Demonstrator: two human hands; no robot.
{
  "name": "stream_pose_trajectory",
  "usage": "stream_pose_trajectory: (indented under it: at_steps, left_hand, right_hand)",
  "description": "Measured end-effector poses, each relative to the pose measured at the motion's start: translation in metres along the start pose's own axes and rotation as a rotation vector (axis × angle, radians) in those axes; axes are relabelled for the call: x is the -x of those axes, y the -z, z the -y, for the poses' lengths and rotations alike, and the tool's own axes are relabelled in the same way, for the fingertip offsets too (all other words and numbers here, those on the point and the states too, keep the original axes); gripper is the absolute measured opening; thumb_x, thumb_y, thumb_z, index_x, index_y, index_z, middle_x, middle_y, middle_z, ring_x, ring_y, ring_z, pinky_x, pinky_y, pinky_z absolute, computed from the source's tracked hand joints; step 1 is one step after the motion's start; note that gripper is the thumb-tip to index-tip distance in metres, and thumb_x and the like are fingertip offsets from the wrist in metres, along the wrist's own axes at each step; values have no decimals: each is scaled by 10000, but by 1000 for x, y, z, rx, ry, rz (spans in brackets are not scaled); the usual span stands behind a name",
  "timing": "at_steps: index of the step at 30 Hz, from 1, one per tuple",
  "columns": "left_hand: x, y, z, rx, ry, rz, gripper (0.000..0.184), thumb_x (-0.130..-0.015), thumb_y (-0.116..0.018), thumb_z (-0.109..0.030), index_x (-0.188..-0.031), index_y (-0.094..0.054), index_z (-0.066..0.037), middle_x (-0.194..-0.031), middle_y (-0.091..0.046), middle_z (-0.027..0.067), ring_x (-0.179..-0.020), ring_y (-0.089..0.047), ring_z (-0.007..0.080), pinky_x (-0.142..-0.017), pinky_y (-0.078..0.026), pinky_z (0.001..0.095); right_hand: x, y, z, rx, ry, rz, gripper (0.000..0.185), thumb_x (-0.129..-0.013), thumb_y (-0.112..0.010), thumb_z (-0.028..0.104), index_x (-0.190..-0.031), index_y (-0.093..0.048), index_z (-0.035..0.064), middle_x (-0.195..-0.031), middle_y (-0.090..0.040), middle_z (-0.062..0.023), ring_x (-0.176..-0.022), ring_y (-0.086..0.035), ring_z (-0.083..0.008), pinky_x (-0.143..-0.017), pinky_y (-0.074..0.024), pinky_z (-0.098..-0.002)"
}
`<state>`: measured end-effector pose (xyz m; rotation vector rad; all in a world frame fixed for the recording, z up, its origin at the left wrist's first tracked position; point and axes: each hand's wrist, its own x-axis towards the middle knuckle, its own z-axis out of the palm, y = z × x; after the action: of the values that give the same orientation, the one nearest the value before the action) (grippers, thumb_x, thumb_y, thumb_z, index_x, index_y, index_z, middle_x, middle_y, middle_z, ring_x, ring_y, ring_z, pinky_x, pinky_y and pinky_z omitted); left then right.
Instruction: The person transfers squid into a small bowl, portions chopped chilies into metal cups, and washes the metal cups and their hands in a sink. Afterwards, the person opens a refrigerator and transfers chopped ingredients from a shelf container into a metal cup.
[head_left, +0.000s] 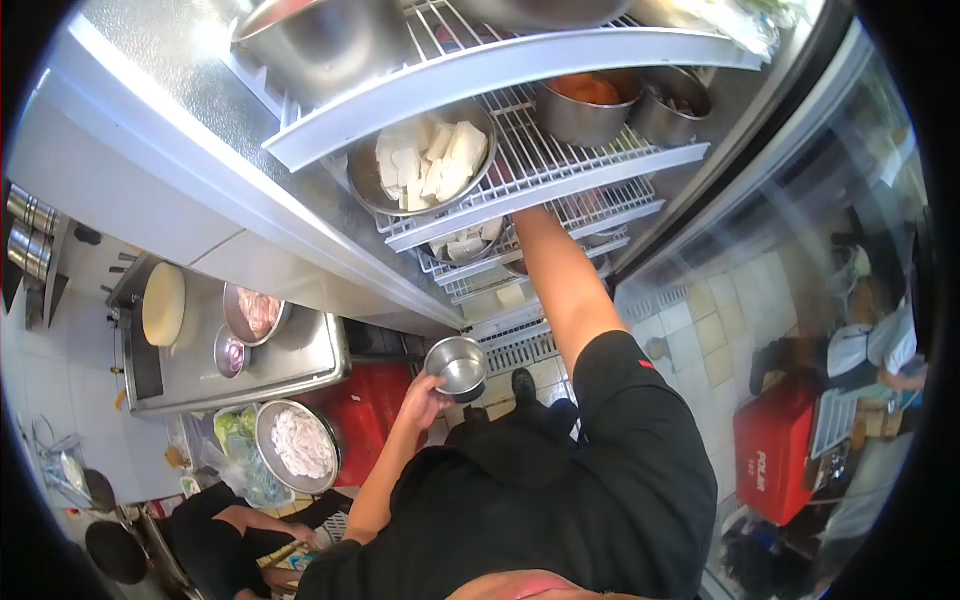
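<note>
My left hand [425,402] grips the rim of an empty metal bowl [457,368] held low in front of the fridge. My right arm reaches in under a white wire shelf [560,186], and the shelf hides that hand. On this shelf stands a metal bowl [362,185] of white chunks [430,165]. Farther right on it are a pot of orange food [590,90] and a pot with dark contents [672,105]. A second bowl of white pieces [465,243] sits one shelf lower.
Left, a steel counter [190,370] holds bowls and a pale round block [164,304]. Below are a bowl of pale strips [300,446] and a red crate [375,410]. A co-worker [215,535] is at lower left. The glass door [740,260] stands right.
</note>
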<state>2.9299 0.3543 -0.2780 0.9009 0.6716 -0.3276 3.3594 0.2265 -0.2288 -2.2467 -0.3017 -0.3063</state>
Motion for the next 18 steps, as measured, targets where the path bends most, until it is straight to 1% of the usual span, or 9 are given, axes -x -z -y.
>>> stream_pose_trajectory:
  at_steps: [1,2,5,6,9,10,14,18]
  left_hand:
    - [6,3,3,39,-7,-34,465,-814,-590,-150,-1251,-453,-74,-1132,-557,120,-984,-567,270,-776,-501,463]
    - [10,8,7,55,1,-83,459,-816,-593,-152,-1250,-459,-86,-1111,-566,104,-937,-580,250,-754,-505,444]
    - [23,23,14,51,5,-168,463,-799,-595,-138,-1246,-476,-109,-1128,-575,91,-1008,-574,250,-806,-473,458]
    - [26,22,14,52,5,-185,429,-799,-598,-142,-1213,-489,-113,-1042,-589,72,-903,-594,222,-781,-483,442]
    - [15,35,29,43,0,-244,406,-797,-603,-149,-1187,-498,-112,-973,-581,55,-800,-585,193,-752,-492,431]
    - [17,22,21,59,-6,-233,397,-798,-604,-148,-1181,-505,-110,-920,-566,40,-728,-563,169,-712,-496,404]
    - [4,8,18,103,4,-152,387,-801,-593,-141,-1177,-509,-107,-934,-568,39,-768,-559,165,-689,-487,373]
    - [-16,-7,11,38,17,-2,406,-806,-586,-139,-1201,-503,-103,-973,-566,43,-807,-549,172,-678,-477,363]
  right_hand:
    - [-9,1,-2,25,-16,47,334,-921,-514,265,-1064,-606,-22,-907,-682,-152,-791,-681,-200,-636,-526,-277]
    - [-15,2,-5,46,-23,81,334,-921,-513,265,-1065,-605,-22,-908,-682,-152,-788,-681,-201,-634,-527,-279]
    - [-30,7,-14,66,-41,166,336,-922,-510,266,-1067,-604,-22,-909,-682,-152,-780,-681,-202,-627,-531,-284]
    - [-33,7,-13,39,-43,190,337,-922,-509,267,-1068,-603,-22,-909,-682,-152,-778,-681,-202,-624,-533,-286]
    - [-38,19,-14,-44,-82,235,339,-923,-505,268,-1070,-602,-22,-910,-681,-151,-770,-681,-203,-617,-537,-291]
    - [-41,23,-16,-95,-107,240,340,-924,-504,268,-1071,-602,-22,-911,-681,-151,-767,-681,-203,-615,-538,-293]
    - [-38,49,-17,-385,-227,264,342,-925,-500,270,-1074,-600,-22,-912,-680,-151,-756,-681,-205,-605,-544,-300]
    - [-16,90,-23,-738,-372,263,345,-927,-496,271,-1077,-598,-23,-914,-680,-150,-746,-681,-206,-596,-549,-307]
